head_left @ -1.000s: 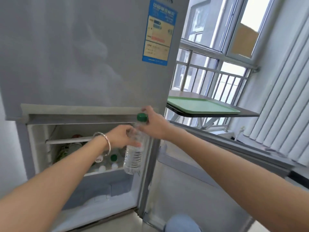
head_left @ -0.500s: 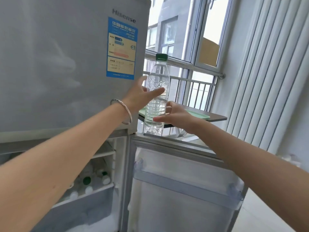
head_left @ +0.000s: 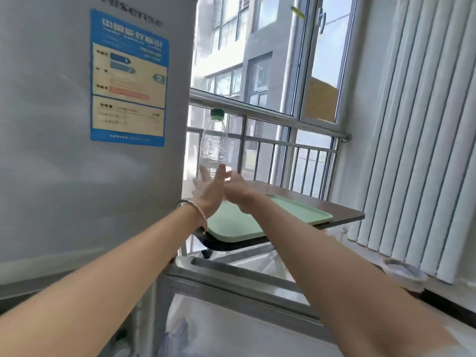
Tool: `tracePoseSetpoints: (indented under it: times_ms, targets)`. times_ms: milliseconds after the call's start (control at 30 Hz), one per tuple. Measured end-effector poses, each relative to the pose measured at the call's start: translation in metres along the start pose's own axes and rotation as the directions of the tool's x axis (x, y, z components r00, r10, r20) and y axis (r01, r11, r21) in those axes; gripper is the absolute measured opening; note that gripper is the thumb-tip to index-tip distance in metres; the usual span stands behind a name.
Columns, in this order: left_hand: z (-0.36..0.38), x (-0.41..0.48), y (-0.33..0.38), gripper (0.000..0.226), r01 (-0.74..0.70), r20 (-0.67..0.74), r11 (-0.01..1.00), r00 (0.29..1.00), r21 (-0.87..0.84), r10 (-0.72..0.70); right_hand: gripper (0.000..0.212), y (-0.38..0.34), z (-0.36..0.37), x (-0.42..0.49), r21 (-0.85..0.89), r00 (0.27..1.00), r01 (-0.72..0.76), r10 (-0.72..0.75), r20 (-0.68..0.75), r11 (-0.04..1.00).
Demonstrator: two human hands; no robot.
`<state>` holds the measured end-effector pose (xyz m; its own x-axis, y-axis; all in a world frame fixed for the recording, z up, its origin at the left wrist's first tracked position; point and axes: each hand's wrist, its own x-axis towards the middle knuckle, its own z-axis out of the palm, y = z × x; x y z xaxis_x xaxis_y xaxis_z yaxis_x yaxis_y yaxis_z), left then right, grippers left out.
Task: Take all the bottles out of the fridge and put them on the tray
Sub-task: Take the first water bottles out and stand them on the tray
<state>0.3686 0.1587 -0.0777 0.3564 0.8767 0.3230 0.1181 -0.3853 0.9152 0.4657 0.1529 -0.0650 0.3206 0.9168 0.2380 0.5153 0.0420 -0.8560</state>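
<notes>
Landmark: a pale green tray (head_left: 288, 215) lying on a dark brown table (head_left: 345, 215) by the window.
Bottle: a clear plastic bottle (head_left: 212, 148) with a green cap (head_left: 217, 113) stands upright over the tray's far left corner; its base is hidden behind the hands.
Left hand (head_left: 207, 193): fingers spread beside the bottle's lower part; whether it grips cannot be told. A bracelet (head_left: 195, 210) circles the wrist.
Right hand (head_left: 238, 189): at the bottle's base, above the tray; grip unclear.
Fridge (head_left: 77, 150): grey, left of the tray, with a blue label (head_left: 128, 78).
</notes>
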Motion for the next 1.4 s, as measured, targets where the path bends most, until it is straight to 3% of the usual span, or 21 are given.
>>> tracePoseSetpoints:
  times_ms: [167,300,367,500,533,633,767,933,1067,1133,1200,1300,1333,1400]
  targets:
    - [0.009,0.024,-0.016,0.084,0.099,-0.041,0.994,0.994,0.046,-0.097,0.079,0.017,0.012,0.043,-0.049,0.995,0.001,0.003,0.097,0.999]
    - [0.011,0.034,-0.026,0.086,0.110,-0.032,0.989,0.994,0.094,-0.108,0.102,0.045,0.016,0.086,-0.058,0.988,0.008,0.001,0.154,0.998]
    - [0.011,0.035,-0.026,0.085,0.101,-0.038,0.990,0.994,0.095,-0.098,0.096,0.042,0.016,0.082,-0.025,0.988,-0.001,0.005,0.153,1.000]
    - [0.009,0.030,-0.020,0.083,0.127,-0.059,0.987,0.991,0.098,-0.122,0.106,0.025,0.013,0.052,-0.039,0.990,-0.017,0.022,0.140,0.999]
    - [0.008,0.027,-0.017,0.083,0.116,-0.063,0.989,0.992,0.096,-0.110,0.094,0.016,0.010,0.040,-0.062,0.996,-0.016,0.022,0.091,0.998]
    - [-0.001,0.012,-0.002,0.082,0.029,-0.048,0.997,0.999,0.070,-0.026,0.012,-0.013,0.003,-0.005,-0.160,0.988,0.083,-0.102,-0.114,0.984]
    - [-0.024,-0.027,0.019,0.064,-0.083,-0.032,0.992,0.996,0.099,0.087,0.035,-0.042,0.008,-0.059,-0.270,0.965,0.164,-0.211,-0.154,0.949]
    - [-0.073,-0.098,0.015,0.054,-0.085,-0.007,0.960,0.996,0.267,0.090,0.028,-0.053,0.054,-0.128,-0.239,0.976,0.186,-0.207,-0.064,0.953]
    - [-0.114,-0.139,-0.023,0.062,0.049,0.072,0.932,0.994,0.359,-0.080,0.025,-0.036,0.108,-0.157,-0.245,0.989,0.146,-0.148,0.011,0.959]
    - [-0.134,-0.155,-0.048,0.061,0.160,0.088,0.888,0.972,0.431,-0.218,0.022,-0.024,0.145,-0.165,-0.270,0.986,0.138,-0.107,0.128,0.953]
    - [-0.151,-0.167,-0.073,0.062,0.223,0.117,0.820,0.937,0.527,-0.330,0.011,-0.011,0.183,-0.172,-0.380,0.942,0.211,-0.084,0.325,0.901]
    - [-0.177,-0.174,-0.121,0.067,0.209,0.131,0.708,0.910,0.674,-0.394,0.042,0.009,0.238,-0.173,-0.399,0.836,0.303,-0.041,0.547,0.865]
    - [-0.184,-0.176,-0.139,0.067,0.201,0.129,0.677,0.906,0.708,-0.403,0.042,0.020,0.258,-0.172,-0.504,0.817,0.306,0.048,0.574,0.808]
    - [-0.196,-0.180,-0.178,0.069,0.177,0.113,0.602,0.904,0.779,-0.411,0.042,0.050,0.297,-0.166,-0.605,0.820,0.336,0.092,0.565,0.722]
